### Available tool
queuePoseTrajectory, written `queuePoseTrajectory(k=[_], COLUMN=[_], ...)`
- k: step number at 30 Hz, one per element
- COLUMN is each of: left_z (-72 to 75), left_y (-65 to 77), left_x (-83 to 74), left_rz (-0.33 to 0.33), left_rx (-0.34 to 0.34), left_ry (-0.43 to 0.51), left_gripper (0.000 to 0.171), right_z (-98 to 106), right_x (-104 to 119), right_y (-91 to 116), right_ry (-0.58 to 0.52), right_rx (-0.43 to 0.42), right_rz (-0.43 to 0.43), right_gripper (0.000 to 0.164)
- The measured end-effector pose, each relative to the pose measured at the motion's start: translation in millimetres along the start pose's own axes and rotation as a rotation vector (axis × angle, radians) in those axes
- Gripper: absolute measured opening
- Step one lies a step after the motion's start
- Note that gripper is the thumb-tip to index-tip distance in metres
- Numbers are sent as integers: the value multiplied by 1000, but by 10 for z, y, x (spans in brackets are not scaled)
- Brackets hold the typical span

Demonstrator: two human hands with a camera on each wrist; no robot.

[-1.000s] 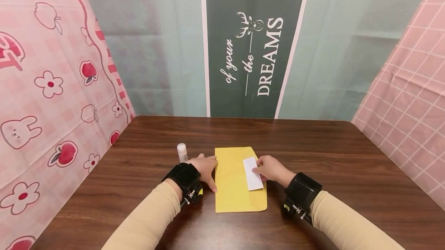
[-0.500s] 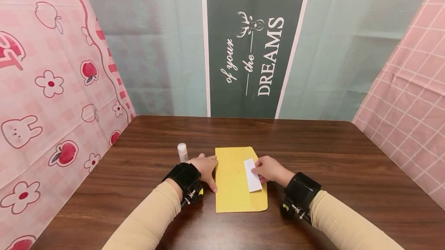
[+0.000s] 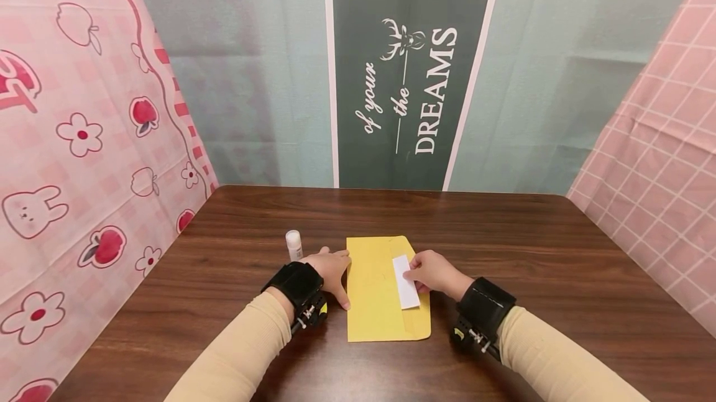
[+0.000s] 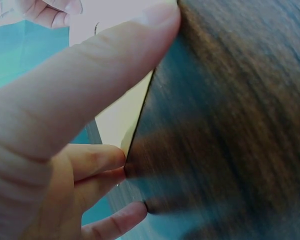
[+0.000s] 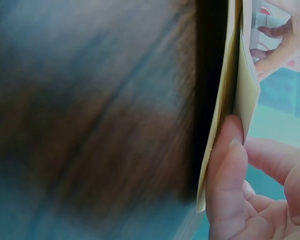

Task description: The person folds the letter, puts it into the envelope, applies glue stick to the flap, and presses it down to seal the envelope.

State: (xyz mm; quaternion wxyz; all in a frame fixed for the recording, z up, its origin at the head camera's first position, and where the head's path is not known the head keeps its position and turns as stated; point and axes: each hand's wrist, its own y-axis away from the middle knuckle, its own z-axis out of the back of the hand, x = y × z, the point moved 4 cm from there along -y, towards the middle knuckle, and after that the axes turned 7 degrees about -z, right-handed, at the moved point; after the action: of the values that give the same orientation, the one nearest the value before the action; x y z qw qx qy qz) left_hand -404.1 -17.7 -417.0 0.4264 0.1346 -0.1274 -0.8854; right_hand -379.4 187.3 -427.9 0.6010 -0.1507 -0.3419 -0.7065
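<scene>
A yellow envelope [image 3: 371, 290] lies on the table with its flap side to the right. My left hand [image 3: 330, 270] is spread beside it, thumb and fingertips touching its left edge; the left wrist view shows the thumb [image 4: 100, 75] at that edge. My right hand [image 3: 436, 273] pinches a white paper [image 3: 406, 287] over the flap. The paper's left edge lines up with the flap crease. In the right wrist view, curled fingers [image 5: 230, 170] lie between envelope [image 5: 217, 115] and paper [image 5: 247, 95], with the thumb on the paper's other face.
A white glue stick [image 3: 293, 243] stands just behind my left hand, its lower end hidden. The dark wooden table [image 3: 503, 228] reaches back to a green curtain [image 3: 252, 79]. Pink cloths hang at left and right.
The white paper has shifted slightly left and toward me with my right hand, and its visible strip has become narrower. My left hand and the envelope have stayed nearly still.
</scene>
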Motion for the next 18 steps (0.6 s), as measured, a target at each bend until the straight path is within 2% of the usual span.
queuePoseTrajectory(k=[18], left_z=[21], left_y=[34], left_x=[-22], left_rz=[11], left_rx=[2], left_ry=[0], left_gripper=[96], right_z=[-23], right_x=[38], right_y=[-41], right_ry=[57], right_rx=[-32], right_rz=[-8], right_gripper=[16])
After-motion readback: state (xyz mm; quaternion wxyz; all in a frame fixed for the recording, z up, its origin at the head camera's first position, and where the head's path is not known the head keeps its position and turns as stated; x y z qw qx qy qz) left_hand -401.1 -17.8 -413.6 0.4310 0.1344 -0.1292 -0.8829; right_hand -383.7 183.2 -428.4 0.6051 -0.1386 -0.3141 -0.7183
